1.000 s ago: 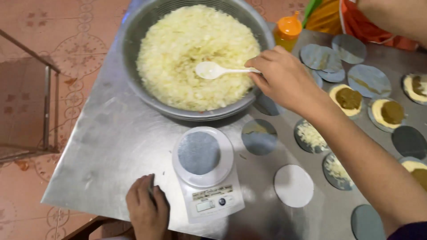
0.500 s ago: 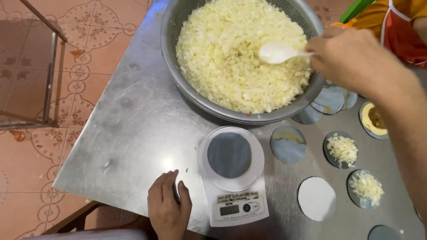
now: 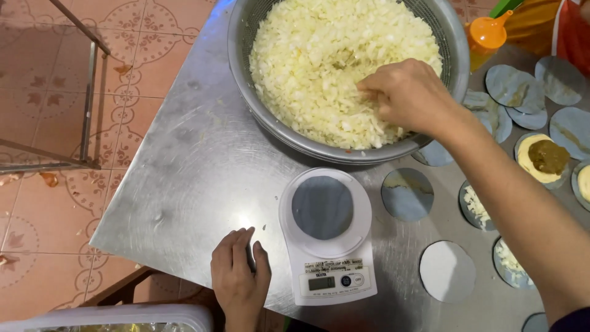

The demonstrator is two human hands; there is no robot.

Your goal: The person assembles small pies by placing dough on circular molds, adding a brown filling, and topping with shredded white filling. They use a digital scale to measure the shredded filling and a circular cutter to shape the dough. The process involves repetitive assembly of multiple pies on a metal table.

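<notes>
Head view: right hand (image 3: pixel 409 98) sits in the metal colander bowl (image 3: pixel 246 92), fingers curled and dug into the shredded white filling (image 3: pixel 313 67); what they grip is buried, cannot tell. Left hand (image 3: pixel 239 276) rests flat on the steel table (image 3: pixel 196 184), fingers loosely together, holding nothing, just beside the white kitchen scale (image 3: pixel 326 246). One grey round wrapper (image 3: pixel 322 207) lies on the scale pan. More round wrappers (image 3: pixel 407 194) are spread on the table to the right, some carrying filling.
</notes>
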